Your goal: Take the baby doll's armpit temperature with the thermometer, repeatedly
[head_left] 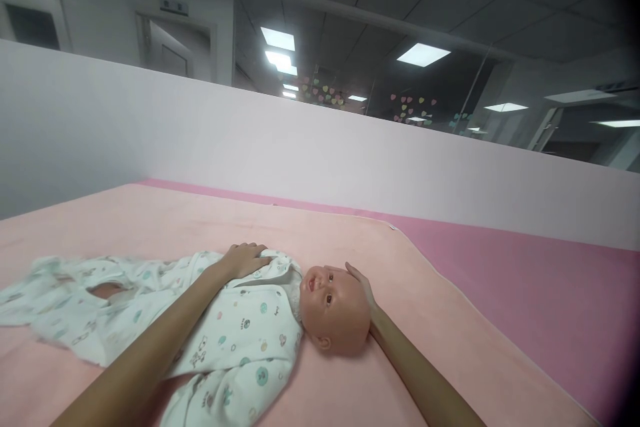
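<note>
A baby doll (335, 310) lies on its back on a peach blanket (425, 320), head to the right. It wears a white printed romper (240, 333) whose legs trail off to the left. My left hand (245, 259) rests flat on the far shoulder of the romper, fingers stretched out. My right hand (363, 287) cups the top of the doll's head from the far side; only the curved fingers show behind the head.
The blanket covers a pink mat (525, 273) that runs to a low pale partition wall (300, 147) behind. Beyond the wall are a dim room with ceiling lights, a door and a glass pane with heart stickers.
</note>
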{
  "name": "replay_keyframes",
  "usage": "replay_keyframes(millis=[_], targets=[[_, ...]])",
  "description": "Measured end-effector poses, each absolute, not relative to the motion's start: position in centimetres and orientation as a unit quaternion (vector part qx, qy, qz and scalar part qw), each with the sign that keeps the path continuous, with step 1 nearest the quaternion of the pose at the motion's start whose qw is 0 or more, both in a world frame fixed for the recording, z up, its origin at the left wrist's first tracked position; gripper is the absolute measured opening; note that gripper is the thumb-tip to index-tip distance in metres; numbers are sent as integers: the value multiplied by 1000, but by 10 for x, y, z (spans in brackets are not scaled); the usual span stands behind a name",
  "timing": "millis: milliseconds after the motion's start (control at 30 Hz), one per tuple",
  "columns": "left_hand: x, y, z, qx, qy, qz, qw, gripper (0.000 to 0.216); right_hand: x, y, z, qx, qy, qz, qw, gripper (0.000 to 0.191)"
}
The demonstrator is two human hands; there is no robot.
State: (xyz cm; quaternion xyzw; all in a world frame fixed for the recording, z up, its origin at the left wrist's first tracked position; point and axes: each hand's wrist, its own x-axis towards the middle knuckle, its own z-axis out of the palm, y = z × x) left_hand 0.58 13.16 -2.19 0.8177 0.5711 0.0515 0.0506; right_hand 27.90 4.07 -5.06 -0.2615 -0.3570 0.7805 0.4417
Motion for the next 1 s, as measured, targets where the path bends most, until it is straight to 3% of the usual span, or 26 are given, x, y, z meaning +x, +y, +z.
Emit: replay_keyframes(millis=[233, 433, 700, 1000], targets=[[5, 132, -22, 818, 571, 52, 48, 60, 282, 46, -48, -257, -337, 825, 374, 60], [5, 132, -22, 817, 571, 51, 54, 61, 282, 43, -55, -233, -344, 800, 432, 55], [5, 132, -22, 817, 571, 51, 54, 61, 283, 46, -51, -254, -342, 822, 378, 60], [5, 133, -23, 816, 573, 52, 50, 60, 279, 44, -50, -251, -359, 783, 442, 48]])
